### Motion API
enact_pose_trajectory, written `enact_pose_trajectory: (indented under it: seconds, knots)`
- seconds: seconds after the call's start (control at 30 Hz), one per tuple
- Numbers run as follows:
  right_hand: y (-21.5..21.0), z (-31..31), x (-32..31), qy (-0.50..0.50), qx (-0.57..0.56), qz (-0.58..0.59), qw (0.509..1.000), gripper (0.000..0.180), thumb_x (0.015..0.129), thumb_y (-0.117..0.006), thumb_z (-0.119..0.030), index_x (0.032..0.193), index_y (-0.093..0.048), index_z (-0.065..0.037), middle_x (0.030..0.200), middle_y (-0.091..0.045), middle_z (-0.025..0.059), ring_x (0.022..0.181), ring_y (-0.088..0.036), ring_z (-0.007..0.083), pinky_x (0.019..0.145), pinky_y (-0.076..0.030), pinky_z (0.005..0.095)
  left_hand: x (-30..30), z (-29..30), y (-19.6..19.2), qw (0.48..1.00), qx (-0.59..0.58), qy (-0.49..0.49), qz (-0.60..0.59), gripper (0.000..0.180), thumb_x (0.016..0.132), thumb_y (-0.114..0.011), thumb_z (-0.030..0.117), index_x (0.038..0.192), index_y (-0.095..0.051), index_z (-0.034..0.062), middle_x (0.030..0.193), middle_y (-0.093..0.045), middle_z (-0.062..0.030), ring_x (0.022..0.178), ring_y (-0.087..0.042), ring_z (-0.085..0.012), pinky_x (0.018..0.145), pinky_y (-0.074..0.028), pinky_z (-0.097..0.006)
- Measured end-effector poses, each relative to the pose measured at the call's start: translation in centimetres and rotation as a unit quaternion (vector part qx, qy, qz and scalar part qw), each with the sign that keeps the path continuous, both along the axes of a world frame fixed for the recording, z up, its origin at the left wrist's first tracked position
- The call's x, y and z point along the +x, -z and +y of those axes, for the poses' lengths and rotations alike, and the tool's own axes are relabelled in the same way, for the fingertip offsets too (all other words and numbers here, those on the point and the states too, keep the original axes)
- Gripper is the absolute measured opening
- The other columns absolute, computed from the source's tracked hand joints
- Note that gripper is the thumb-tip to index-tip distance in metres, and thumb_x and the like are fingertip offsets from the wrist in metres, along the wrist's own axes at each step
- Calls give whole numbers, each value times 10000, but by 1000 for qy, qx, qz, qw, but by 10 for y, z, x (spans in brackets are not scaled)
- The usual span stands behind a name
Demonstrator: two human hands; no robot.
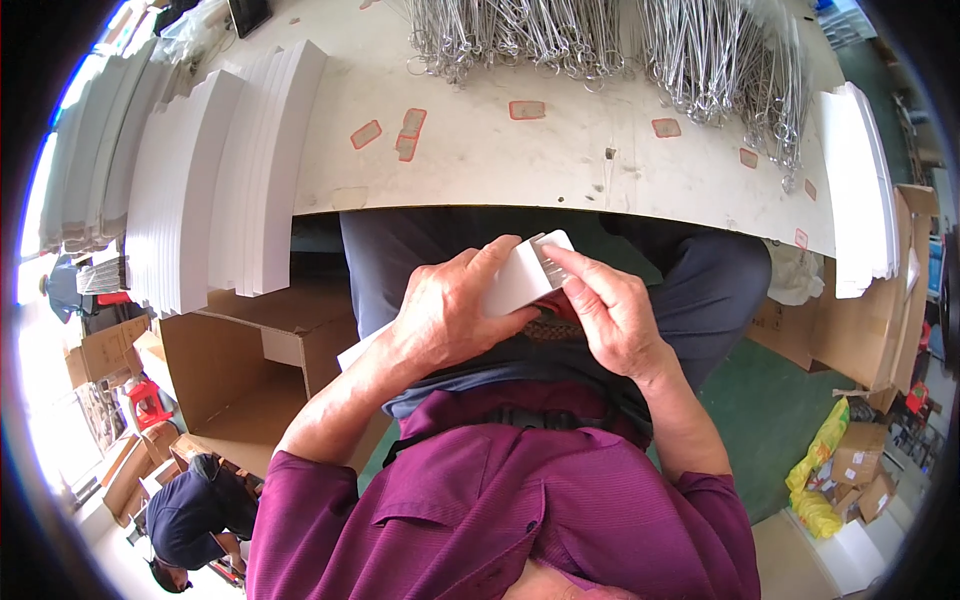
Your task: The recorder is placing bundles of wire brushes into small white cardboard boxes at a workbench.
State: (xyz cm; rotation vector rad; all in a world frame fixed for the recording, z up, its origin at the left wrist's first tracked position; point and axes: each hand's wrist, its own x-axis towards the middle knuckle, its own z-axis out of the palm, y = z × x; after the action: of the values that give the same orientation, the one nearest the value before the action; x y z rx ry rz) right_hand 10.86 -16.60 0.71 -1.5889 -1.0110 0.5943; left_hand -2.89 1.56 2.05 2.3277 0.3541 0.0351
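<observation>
Over my lap I hold a long, narrow white cardboard box (512, 284), slanting from lower left to upper right. My left hand (450, 305) is wrapped round its middle, thumb on the near side and fingers on the far side. The box's upper right end is open, with a flap (557, 240) sticking up. Thin metal rods (552, 270) show in that opening. My right hand (615, 315) is closed at this end, index finger against the opening and thumb just below it. How far the rods reach inside is hidden.
Large piles of metal skewers with ring ends (520, 40) (725, 60) lie along the table's (450, 170) far side. Stacks of flat white boxes (240, 170) stand left, and more white boxes (855, 190) right. Cardboard cartons (240, 370) flank my legs. Another person (200, 515) bends over at lower left.
</observation>
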Motion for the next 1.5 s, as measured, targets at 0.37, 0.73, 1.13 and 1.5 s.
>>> enact_pose_trajectory:
  seconds: [0.37, 0.73, 1.13, 1.5]
  knots:
    - [3, -3, -2, -30, -9, 90, 995, 327, 1045, -557, -87, 1328, -633, 57, 1044, -743, 211, 904, -735, 263, 807, -553, 333, 6, -7, 2, 999, 2, -15, -36, 697, 741, -909, 206, 1342, -602, 31, 1043, -737, -219, 938, -758, -370, 788, -630, -421]
    - [-2, -7, -2, -37, -24, 132, 990, 314, 1058, -546, -73, 1329, -629, 63, 1051, -741, 213, 899, -735, 225, 802, -566, 318, 4, -1, -1, 1000, -23, 12, -9, 798, 735, -910, 217, 1428, -537, 86, 1122, -727, -221, 989, -749, -381, 823, -633, -432]
    - [3, 1, -17, 52, -6, 206, 977, 473, 1074, -565, -100, 1520, -445, 1, 978, -745, 110, 880, -698, 107, 798, -562, 285, 7, -1, 1, 998, -48, -3, -36, 736, 762, -900, 183, 1404, -552, 90, 1129, -728, -207, 1014, -746, -376, 844, -624, -432]
    - [15, 3, -26, 101, -25, 206, 973, 262, 1046, -596, -55, 1286, -610, 46, 891, -737, 81, 797, -684, 97, 724, -552, 258, 10, -3, -1, 997, -74, -5, -24, 651, 777, -871, 161, 1348, -564, 98, 1129, -722, -203, 1028, -741, -376, 841, -623, -433]
